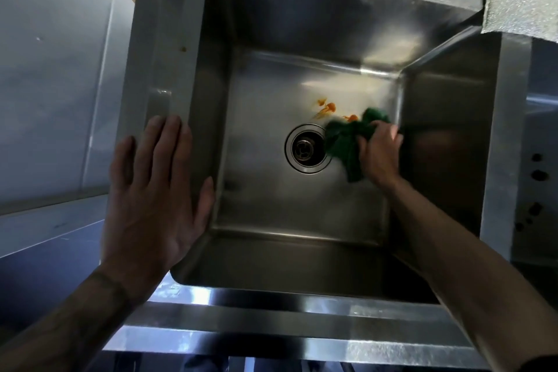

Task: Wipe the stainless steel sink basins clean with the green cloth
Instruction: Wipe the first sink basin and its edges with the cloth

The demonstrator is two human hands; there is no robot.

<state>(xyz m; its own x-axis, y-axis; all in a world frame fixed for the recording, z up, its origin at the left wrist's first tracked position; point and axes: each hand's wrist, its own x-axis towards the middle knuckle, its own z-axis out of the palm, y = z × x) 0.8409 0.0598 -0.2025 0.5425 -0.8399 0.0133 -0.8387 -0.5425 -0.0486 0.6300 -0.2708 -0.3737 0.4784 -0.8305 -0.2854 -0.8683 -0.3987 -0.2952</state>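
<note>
Nearest me, left hand (157,190) lies flat on the sink basin's (193,75) left rim, fingers straight and slightly spread. Deeper in, right hand (379,154) bunches the green cloth (345,145) on the floor, just right of the drain (308,148). Beyond it, orange smears (327,109) touch the cloth's far edge.

The head-worn wide-angle camera looks almost straight down from close above the square stainless steel sink basin (302,24), which fills most of the frame.
</note>
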